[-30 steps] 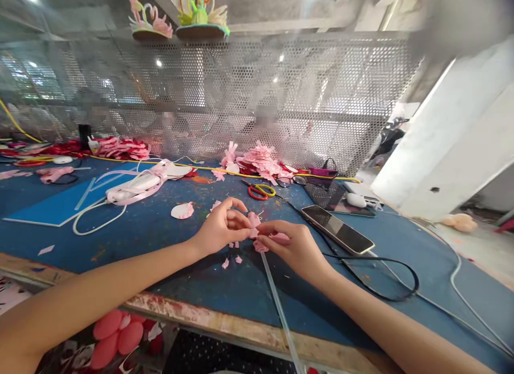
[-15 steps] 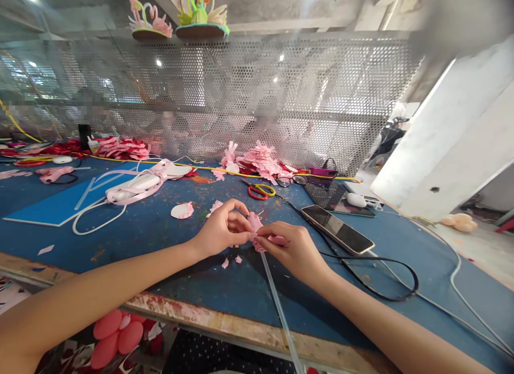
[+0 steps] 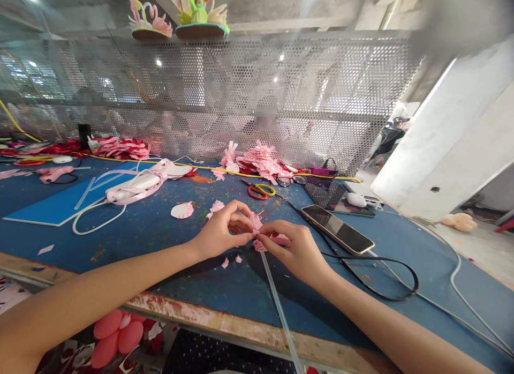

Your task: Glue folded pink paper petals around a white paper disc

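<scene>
My left hand (image 3: 225,230) and my right hand (image 3: 295,246) meet at their fingertips, pinching a small pale pink piece (image 3: 256,232). Fingers cover most of it, so its shape is unclear. Just behind and below the fingertips lies a pink glue gun (image 3: 260,246), partly hidden by the hands. A long translucent glue stick (image 3: 277,296) runs from its rear towards me, past the table edge. Small pink scraps (image 3: 238,259) lie under my left hand. Left of it are pink cut pieces (image 3: 217,207) and a round white-and-pink piece (image 3: 182,210).
Scissors (image 3: 261,191) with red and yellow handles lie beyond my hands. A phone (image 3: 338,229) and a looped black cable (image 3: 413,280) are to the right. Pink cutouts (image 3: 261,159) are piled before a perforated metal screen (image 3: 257,84). A white power strip (image 3: 134,187) sits on a blue board (image 3: 44,210).
My fingertips have shifted slightly over the small pink piece and remain pinched together. The things on the table have not moved.
</scene>
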`<state>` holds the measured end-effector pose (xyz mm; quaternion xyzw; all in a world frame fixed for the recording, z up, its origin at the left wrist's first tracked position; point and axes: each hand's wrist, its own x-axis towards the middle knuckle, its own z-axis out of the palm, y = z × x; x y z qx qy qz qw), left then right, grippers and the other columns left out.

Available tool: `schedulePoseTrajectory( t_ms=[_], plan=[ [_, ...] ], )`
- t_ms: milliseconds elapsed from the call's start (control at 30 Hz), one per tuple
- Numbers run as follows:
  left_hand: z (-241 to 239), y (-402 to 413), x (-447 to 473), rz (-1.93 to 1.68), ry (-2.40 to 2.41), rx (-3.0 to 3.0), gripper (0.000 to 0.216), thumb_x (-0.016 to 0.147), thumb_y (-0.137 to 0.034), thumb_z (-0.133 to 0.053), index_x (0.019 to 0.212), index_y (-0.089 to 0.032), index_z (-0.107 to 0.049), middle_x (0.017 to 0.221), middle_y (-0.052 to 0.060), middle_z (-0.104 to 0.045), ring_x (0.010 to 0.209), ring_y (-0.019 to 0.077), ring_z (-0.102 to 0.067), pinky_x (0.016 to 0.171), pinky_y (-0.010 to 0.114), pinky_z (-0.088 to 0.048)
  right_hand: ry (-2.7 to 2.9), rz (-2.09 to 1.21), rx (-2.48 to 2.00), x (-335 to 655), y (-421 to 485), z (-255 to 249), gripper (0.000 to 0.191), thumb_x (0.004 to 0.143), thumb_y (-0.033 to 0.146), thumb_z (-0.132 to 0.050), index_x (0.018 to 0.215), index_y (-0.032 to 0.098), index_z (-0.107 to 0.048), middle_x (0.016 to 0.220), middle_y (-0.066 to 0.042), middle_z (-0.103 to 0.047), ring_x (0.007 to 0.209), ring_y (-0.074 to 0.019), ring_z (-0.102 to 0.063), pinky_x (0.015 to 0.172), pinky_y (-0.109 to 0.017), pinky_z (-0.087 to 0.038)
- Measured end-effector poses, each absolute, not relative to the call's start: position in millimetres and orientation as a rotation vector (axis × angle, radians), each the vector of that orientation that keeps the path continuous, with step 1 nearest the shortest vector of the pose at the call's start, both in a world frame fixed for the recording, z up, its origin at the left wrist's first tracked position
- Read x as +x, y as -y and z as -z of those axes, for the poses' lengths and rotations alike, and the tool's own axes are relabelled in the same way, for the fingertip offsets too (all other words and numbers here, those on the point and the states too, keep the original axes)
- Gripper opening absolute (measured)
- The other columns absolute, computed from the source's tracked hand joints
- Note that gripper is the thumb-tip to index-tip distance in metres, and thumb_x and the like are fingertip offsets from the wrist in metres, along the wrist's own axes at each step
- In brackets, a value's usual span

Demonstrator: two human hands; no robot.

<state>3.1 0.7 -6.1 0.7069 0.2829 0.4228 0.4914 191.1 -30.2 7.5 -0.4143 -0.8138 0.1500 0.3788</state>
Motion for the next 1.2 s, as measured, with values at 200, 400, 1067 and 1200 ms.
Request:
schedulePoseTrajectory(
  t_ms=[200, 400, 1067, 1200],
  plan=[
    [8, -1, 3, -1.05, -0.686, 1.734, 0.034, 0.074, -0.021, -0.07, 0.095, -0.02, -0.043, 0.082, 0.003, -0.069, 0.069, 0.0136, -0.064, 0.063, 0.024, -0.047, 2.097, -0.367, -1.052, 191, 31, -8, 0.012, 0.083, 0.024, -0.055, 0.078, 0.019, -0.066, 0.073, -0.001, -0.069, 0.063, -0.0116, -0.062, 0.059, -0.021, -0.05],
    [5, 1, 2, -1.048, -0.722, 1.75, 0.034, 0.074, -0.023, -0.07, 0.095, -0.02, -0.043, 0.08, 0.003, -0.07, 0.067, 0.014, -0.065, 0.062, 0.024, -0.048, 2.142, -0.313, -1.037, 192, 31, -8, 0.013, 0.085, 0.023, -0.054, 0.079, 0.02, -0.065, 0.073, -0.001, -0.069, 0.064, -0.012, -0.063, 0.059, -0.021, -0.051],
    [-3, 14, 3, -1.082, -0.892, 2.16, 0.033, 0.069, -0.014, -0.063, 0.093, -0.022, -0.043, 0.071, -0.003, -0.069, 0.059, 0.0134, -0.06, 0.064, 0.026, -0.046, 2.296, 0.182, -0.879, 193, 29, -4, 0.009, 0.082, 0.016, -0.055, 0.075, 0.019, -0.061, 0.065, -0.001, -0.065, 0.06, -0.0131, -0.053, 0.061, -0.026, -0.038],
    [-4, 14, 4, -1.074, -0.905, 2.13, 0.033, 0.068, -0.014, -0.064, 0.092, -0.022, -0.043, 0.07, -0.003, -0.068, 0.059, 0.0133, -0.059, 0.063, 0.026, -0.046, 2.285, 0.149, -0.872, 192, 30, -5, 0.01, 0.081, 0.015, -0.055, 0.074, 0.02, -0.06, 0.064, 0.0, -0.064, 0.06, -0.0127, -0.054, 0.06, -0.025, -0.04]
  ],
)
